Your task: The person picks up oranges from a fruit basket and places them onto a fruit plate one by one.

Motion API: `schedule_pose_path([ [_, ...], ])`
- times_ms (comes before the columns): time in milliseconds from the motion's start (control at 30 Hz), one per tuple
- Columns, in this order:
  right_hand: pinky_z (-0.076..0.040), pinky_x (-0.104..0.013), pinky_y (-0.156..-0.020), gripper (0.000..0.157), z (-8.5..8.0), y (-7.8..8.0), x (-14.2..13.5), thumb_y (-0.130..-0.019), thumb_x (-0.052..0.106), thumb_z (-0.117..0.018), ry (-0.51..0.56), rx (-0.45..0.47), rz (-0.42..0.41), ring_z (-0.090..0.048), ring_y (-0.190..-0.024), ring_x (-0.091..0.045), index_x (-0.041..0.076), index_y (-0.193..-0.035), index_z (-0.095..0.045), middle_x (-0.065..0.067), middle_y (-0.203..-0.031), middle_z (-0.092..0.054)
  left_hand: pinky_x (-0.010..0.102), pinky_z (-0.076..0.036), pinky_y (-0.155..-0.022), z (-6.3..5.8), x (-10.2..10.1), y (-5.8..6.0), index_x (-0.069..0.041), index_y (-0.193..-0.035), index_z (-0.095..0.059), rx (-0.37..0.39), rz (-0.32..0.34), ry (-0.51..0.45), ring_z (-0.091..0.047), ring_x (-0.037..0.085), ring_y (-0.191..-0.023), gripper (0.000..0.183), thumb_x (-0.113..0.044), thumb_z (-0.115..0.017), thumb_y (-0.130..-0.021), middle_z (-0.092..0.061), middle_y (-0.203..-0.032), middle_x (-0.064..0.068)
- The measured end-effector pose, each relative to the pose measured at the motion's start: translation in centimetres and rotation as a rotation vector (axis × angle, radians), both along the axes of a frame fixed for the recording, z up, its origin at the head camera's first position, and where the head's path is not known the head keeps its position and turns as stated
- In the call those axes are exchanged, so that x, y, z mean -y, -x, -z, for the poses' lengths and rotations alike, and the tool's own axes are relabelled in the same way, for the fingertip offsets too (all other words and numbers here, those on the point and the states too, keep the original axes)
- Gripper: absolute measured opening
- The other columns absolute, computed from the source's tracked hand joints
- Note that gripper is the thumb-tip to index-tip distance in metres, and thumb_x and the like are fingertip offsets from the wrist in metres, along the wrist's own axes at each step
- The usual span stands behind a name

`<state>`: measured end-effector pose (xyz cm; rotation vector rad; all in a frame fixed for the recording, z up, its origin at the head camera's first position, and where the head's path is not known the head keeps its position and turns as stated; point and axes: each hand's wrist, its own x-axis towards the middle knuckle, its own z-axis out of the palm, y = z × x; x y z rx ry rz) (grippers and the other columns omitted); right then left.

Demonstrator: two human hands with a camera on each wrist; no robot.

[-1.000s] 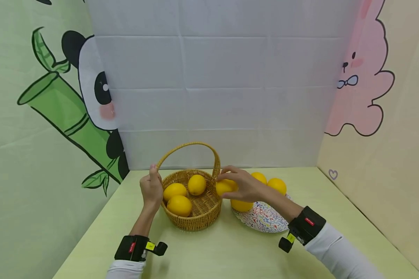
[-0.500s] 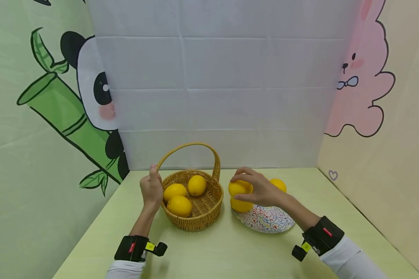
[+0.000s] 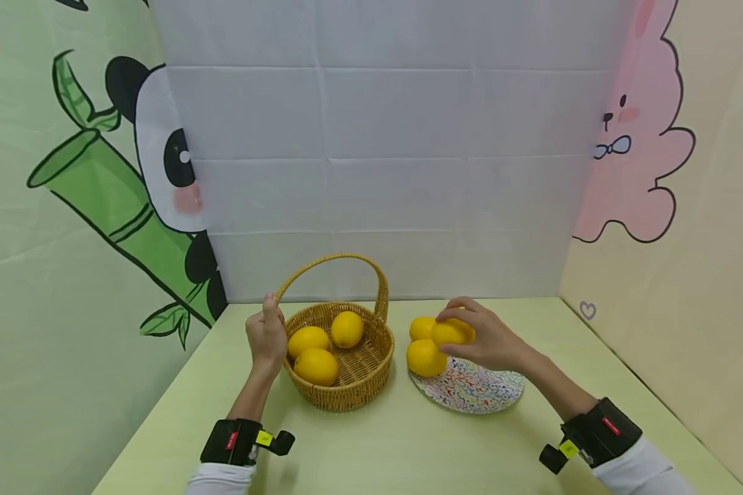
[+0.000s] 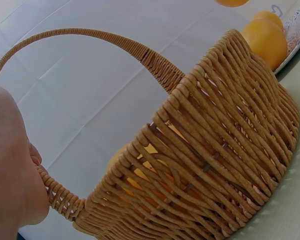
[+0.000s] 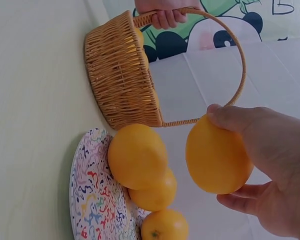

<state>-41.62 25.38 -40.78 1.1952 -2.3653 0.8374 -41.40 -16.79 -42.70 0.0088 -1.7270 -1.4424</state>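
Observation:
My left hand [image 3: 267, 335] grips the handle of a round wicker basket [image 3: 340, 397] near its left base; in the left wrist view that hand [image 4: 12, 165] shows at the left edge. Three yellow-orange oranges lie in the basket, one orange [image 3: 347, 329] towards the back. Between thumb and fingertips my right hand [image 3: 492, 338] holds another orange [image 5: 217, 157] above the patterned plate [image 3: 477, 395]. On that plate's left part sits an orange [image 3: 426, 357] with a second orange [image 3: 422, 328] behind it. A third orange [image 5: 165, 227] shows beside them in the right wrist view, hidden by my hand in the head view.
Basket and plate stand side by side on a pale yellow-green table [image 3: 371, 454]. A white cloth backdrop [image 3: 396, 172] rises behind it, with a panda panel [image 3: 87, 289] on the left and a pink animal panel [image 3: 669, 295] on the right.
My right hand has moved right, from beside the basket's right rim to over the plate, carrying the orange with it. The left hand keeps its grip on the handle, and the basket stays put.

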Motion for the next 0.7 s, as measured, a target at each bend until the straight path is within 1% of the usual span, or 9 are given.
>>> schedule_pose_path([
  [100,-0.057,-0.038,-0.091,0.044,0.3,0.0,-0.9,-0.085,0.023,-0.086,-0.005,-0.004,0.04,-0.055,-0.111,-0.016,0.01,-0.124,-0.07,-0.002,-0.13,-0.054,0.023,-0.017,-0.038,0.1,0.2,0.1,-0.016,-0.048,-0.041,0.005,0.002,0.003,-0.025,0.006,-0.036,0.069,-0.049,-0.041,-0.109,-0.03,-0.041,-0.013],
  [233,-0.057,-0.04,-0.089,0.044,0.9,0.2,-2.2,-0.084,0.025,-0.086,-0.01,-0.012,0.108,-0.055,-0.109,-0.019,0.011,-0.123,-0.07,-0.004,-0.13,-0.053,0.023,-0.017,-0.038,0.1,0.2,0.1,-0.016,-0.049,-0.041,0.005,0.0,0.006,-0.025,0.006,-0.036,0.069,-0.05,-0.04,-0.109,-0.03,-0.042,-0.013],
  [400,-0.053,-0.047,-0.088,0.043,1.7,0.8,-3.6,-0.083,0.024,-0.086,-0.001,-0.032,0.186,-0.054,-0.108,-0.026,0.009,-0.121,-0.071,-0.007,-0.127,-0.054,0.023,-0.017,-0.038,0.1,0.2,0.1,-0.016,-0.049,-0.041,0.0,-0.01,0.021,-0.025,0.008,-0.038,0.07,-0.052,-0.04,-0.108,-0.03,-0.042,-0.013],
  [467,-0.053,-0.047,-0.086,0.043,2.0,0.9,-4.1,-0.083,0.023,-0.087,0.002,-0.04,0.223,-0.054,-0.106,-0.028,0.009,-0.12,-0.071,-0.009,-0.126,-0.054,0.023,-0.017,-0.038,0.0,0.2,0.1,-0.016,-0.049,-0.041,-0.001,-0.013,0.025,-0.025,0.009,-0.038,0.07,-0.052,-0.039,-0.108,-0.03,-0.042,-0.013],
  [600,-0.055,-0.045,-0.079,0.043,2.5,1.1,-4.9,-0.082,0.021,-0.087,0.013,-0.019,0.294,-0.055,-0.099,-0.03,0.007,-0.118,-0.07,-0.014,-0.123,-0.055,0.023,-0.018,-0.038,0.1,0.2,0.0,-0.015,-0.049,-0.041,0.003,-0.014,0.025,-0.025,0.009,-0.038,0.07,-0.052,-0.039,-0.108,-0.03,-0.042,-0.013],
  [700,-0.055,-0.046,-0.079,0.043,2.9,1.2,-5.4,-0.082,0.02,-0.087,0.019,-0.001,0.339,-0.056,-0.098,-0.032,0.004,-0.118,-0.07,-0.017,-0.123,-0.055,0.023,-0.018,-0.038,0.1,0.2,0.1,-0.015,-0.049,-0.041,0.004,-0.01,0.023,-0.025,0.008,-0.038,0.07,-0.052,-0.039,-0.109,-0.03,-0.042,-0.013],
])
